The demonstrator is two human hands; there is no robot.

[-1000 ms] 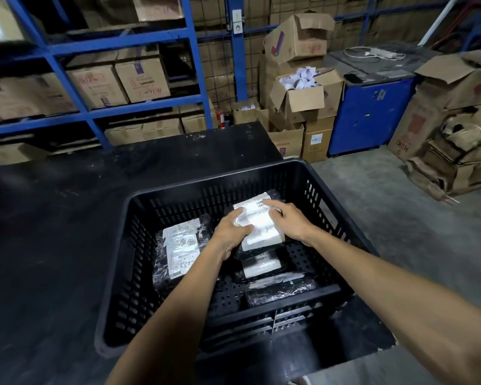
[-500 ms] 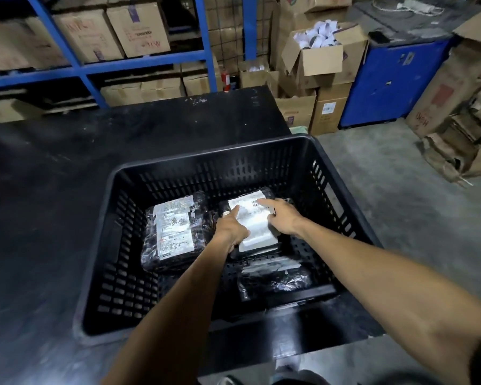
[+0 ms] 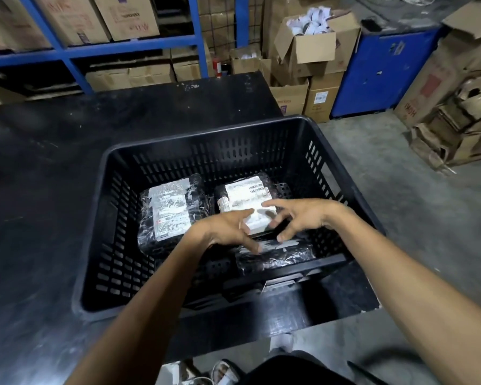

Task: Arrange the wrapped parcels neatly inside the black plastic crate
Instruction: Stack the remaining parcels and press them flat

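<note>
- Three black film-wrapped parcels lie on the floor of the black perforated plastic crate (image 3: pixel 321 159): a broad flat one with a white shipping label (image 3: pixel 170 211) on the left side, a second label-topped parcel (image 3: pixel 246 196) just beside it toward the far right, and a narrower glossy parcel (image 3: pixel 278 254) against the near wall.
- Your left hand (image 3: pixel 228 233) hovers over the gap between the parcels, fingers spread and loose, gripping nothing; the index finger points toward the near corner of the second parcel's label.
- Your right hand (image 3: pixel 300 218) hangs beside it with fingers splayed downward, also empty, above the near edge of that same parcel and the narrow one.
- The crate sits on a dark black worktable (image 3: pixel 39 190), its near right corner close to the table's edge.
- Beyond stand blue metal shelving (image 3: pixel 200 37) loaded with cardboard boxes (image 3: pixel 125 15), a blue cabinet (image 3: pixel 381 73), and flattened cartons on the grey floor.
</note>
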